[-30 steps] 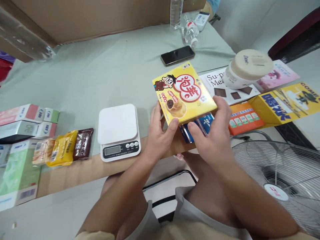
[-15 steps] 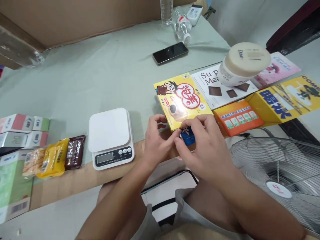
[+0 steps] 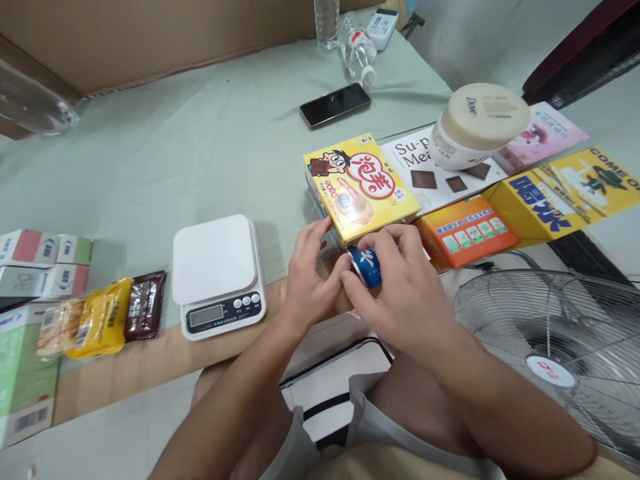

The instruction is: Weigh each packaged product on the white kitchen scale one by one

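Observation:
A yellow snack box (image 3: 363, 187) with a cartoon figure lies at the table's front edge. Just in front of it is a blue can-shaped pack (image 3: 367, 265) with white lettering, partly hidden by fingers. My right hand (image 3: 405, 287) is closed over this pack, fingertips on top and thumb at its near left side. My left hand (image 3: 314, 277) lies at the left, its fingers apart beside the box's left corner. The left thumb reaches the blue pack's left end; whether the left fingers touch the box is unclear.
A white kitchen scale (image 3: 217, 267) and snack packets (image 3: 105, 317) lie left. An orange box (image 3: 470, 233), a yellow carton (image 3: 575, 197) and a cream Dove jar (image 3: 483, 123) are right. A phone (image 3: 335, 105) lies behind; a fan (image 3: 550, 353) stands below right.
The yellow box has shifted a little away from my fingers, and its front side now shows. More of the blue pack is visible under my right hand. My left fingers have straightened somewhat.

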`<state>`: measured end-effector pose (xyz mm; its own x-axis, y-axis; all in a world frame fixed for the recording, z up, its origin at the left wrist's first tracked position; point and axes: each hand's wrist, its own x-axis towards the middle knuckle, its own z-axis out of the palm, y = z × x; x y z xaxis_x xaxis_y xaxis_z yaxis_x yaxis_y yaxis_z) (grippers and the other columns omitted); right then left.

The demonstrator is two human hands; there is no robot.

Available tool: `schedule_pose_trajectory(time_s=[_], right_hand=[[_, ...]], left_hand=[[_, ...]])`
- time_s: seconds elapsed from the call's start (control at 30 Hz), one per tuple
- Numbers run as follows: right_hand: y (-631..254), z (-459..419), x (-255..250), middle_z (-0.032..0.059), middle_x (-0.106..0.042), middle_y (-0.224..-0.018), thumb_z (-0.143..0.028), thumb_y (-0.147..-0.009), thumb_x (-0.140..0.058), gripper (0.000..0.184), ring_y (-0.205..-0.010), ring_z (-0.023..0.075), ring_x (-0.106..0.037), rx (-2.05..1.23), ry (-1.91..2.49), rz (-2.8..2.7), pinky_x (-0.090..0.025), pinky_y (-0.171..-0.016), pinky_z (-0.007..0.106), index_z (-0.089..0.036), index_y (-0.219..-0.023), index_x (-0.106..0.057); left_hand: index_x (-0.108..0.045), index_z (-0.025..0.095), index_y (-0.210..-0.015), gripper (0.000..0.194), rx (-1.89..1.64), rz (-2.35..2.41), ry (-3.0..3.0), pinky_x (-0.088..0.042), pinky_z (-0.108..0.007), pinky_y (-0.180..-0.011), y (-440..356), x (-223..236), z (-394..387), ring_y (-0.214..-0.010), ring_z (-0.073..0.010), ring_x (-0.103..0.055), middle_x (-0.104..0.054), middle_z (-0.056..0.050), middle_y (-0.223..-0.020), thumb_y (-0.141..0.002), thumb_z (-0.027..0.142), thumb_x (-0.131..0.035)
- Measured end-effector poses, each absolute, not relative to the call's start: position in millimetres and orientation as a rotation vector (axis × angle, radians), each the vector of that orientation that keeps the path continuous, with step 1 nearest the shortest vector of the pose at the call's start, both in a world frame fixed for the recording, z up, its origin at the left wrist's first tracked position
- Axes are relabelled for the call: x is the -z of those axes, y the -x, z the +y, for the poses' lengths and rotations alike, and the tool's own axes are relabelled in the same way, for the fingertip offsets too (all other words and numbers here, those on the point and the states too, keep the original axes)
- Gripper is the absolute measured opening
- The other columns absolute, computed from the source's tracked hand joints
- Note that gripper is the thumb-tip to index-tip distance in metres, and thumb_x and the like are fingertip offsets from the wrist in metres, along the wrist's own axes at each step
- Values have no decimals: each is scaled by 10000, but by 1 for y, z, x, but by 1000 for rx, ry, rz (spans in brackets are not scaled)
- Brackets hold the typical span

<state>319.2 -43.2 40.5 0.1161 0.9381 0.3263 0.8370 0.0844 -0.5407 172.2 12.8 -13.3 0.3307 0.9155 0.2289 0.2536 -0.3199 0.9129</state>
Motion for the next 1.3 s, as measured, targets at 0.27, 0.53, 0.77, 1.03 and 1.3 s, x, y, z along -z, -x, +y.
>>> schedule_pose_trajectory(time_s=[0.27,0.53,0.77,1.03,1.3], right_hand=[[-306,-50,-55,-39,-506,-609,-320,-914,-578,270,-552,126,-470,-238,1374,-1813,-382,-544,283,-257,-710,-412],[-270,-50,-51,-81,-303,-434,-172,-955,-567,499,-429,68,-264,-287,1086,-1996,-215,-463,270,-221,-561,-265],[-195,-46,-45,-75,-289,-448,-150,-942,-558,498,-441,71,-241,-294,917,-2092,-207,-466,271,-221,-580,-222],[-110,-25,-24,-42,-512,-562,-237,-894,-570,268,-542,119,-444,-279,1001,-2150,-325,-557,266,-236,-662,-436],[-30,-3,-24,79,-719,-927,-251,-902,-529,130,-853,251,-632,-406,1041,-2327,-425,-767,379,-211,-952,-643]], left_hand=[[-605,242,-925,128,-1424,1064,-1673,-545,-333,-787,-158,2,13,-868,-177,-618,-610,-27,-911,-954,363,-632],[-111,187,-616,510,-1726,1073,-1770,-91,-306,-495,-83,-19,5,-489,-65,-114,-106,61,-549,-741,39,-582],[-142,181,-578,434,-1776,1303,-1772,-117,-303,-484,-13,-34,-5,-502,-64,-99,-118,63,-550,-682,23,-532],[-236,218,-582,423,-1682,1812,-1549,-283,-279,-535,69,-21,-13,-520,-96,-261,-225,66,-540,-838,136,-564],[-624,222,-1065,256,-1318,2390,-1407,-461,-508,-1118,127,-6,-21,-1218,-316,-594,-638,-132,-1207,-824,138,-640]])
